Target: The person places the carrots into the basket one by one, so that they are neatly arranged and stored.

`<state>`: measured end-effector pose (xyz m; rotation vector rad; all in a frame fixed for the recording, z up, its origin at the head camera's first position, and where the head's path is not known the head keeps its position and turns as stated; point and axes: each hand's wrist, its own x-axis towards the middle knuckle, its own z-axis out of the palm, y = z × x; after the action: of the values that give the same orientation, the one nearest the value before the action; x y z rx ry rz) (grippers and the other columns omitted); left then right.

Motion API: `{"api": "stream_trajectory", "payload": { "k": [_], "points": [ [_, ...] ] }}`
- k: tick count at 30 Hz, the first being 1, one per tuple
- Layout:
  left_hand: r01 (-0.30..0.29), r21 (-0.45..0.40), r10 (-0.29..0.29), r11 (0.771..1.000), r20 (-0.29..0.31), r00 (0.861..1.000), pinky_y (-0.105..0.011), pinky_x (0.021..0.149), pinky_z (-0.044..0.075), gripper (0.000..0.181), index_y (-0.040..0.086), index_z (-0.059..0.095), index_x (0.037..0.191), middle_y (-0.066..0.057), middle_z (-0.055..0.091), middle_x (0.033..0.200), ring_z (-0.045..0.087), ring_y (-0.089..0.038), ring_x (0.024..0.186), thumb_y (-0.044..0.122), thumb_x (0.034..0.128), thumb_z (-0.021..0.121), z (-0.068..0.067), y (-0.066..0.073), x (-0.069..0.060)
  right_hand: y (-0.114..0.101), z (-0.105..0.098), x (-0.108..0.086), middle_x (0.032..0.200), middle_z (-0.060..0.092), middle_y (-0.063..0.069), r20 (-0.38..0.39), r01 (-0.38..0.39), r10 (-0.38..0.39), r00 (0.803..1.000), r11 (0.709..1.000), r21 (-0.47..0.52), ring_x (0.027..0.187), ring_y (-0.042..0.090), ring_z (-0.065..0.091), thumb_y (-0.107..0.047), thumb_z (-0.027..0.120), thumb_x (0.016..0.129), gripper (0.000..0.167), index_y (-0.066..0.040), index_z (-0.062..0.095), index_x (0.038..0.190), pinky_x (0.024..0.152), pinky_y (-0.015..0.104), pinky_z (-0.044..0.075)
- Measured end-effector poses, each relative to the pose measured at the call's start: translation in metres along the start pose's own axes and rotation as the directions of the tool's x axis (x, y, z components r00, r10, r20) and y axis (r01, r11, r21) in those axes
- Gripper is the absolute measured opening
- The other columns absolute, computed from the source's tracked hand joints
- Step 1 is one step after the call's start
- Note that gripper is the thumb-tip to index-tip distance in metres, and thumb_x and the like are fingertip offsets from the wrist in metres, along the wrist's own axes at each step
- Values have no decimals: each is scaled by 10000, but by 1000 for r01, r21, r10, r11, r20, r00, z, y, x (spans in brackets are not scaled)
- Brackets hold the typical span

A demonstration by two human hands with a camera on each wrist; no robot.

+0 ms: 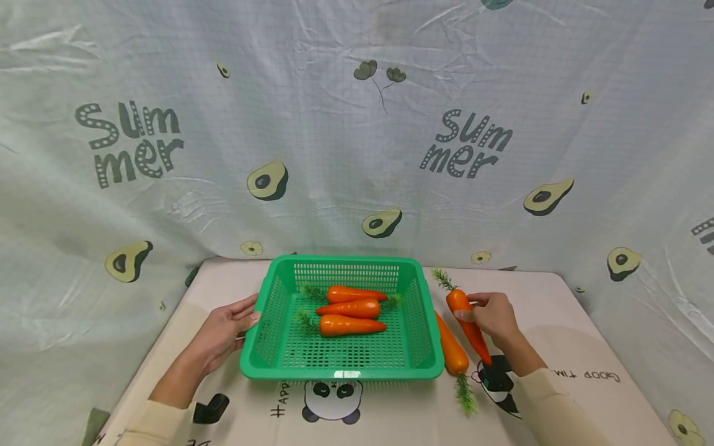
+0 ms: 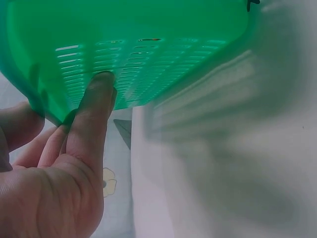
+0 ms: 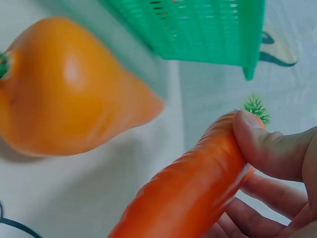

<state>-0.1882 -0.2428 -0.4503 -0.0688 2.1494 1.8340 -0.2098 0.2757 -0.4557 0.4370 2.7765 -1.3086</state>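
Observation:
A green plastic basket (image 1: 343, 373) with slotted walls stands in the middle of the table. Inside it lie three orange carrots, the front one (image 1: 351, 325) nearest me. My left hand (image 1: 220, 331) holds the basket's left side, thumb at the rim and fingers against the outer wall (image 2: 133, 64). To the right of the basket, my right hand (image 1: 493, 319) pinches a carrot (image 1: 471, 328) near its leafy top, between thumb (image 3: 267, 148) and fingers. The held carrot's tip points toward me. Another carrot (image 1: 453, 350) lies beside the basket's right wall, its green leaves toward me.
A pale tablecloth (image 1: 390, 421) with a printed panda covers the table. Behind it and along both sides hangs a light curtain (image 1: 334, 155) with avocado prints and lettering.

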Motion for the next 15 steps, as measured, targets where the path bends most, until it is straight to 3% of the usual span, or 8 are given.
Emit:
{"api": "stream_trajectory", "payload": {
  "k": [15],
  "points": [
    [-6, 8, 6, 1000, 5, 1000, -267, 866, 601, 658, 45, 225, 1659, -234, 295, 1678, 676, -64, 1133, 180, 1098, 540, -1, 1, -2, -35, -12, -8, 1253, 693, 318, 4, 138, -138, 990, 990, -19, 1023, 398, 708, -112, 824, 892, 544, 66, 640, 1372, 848, 454, 634]
  ]
}}
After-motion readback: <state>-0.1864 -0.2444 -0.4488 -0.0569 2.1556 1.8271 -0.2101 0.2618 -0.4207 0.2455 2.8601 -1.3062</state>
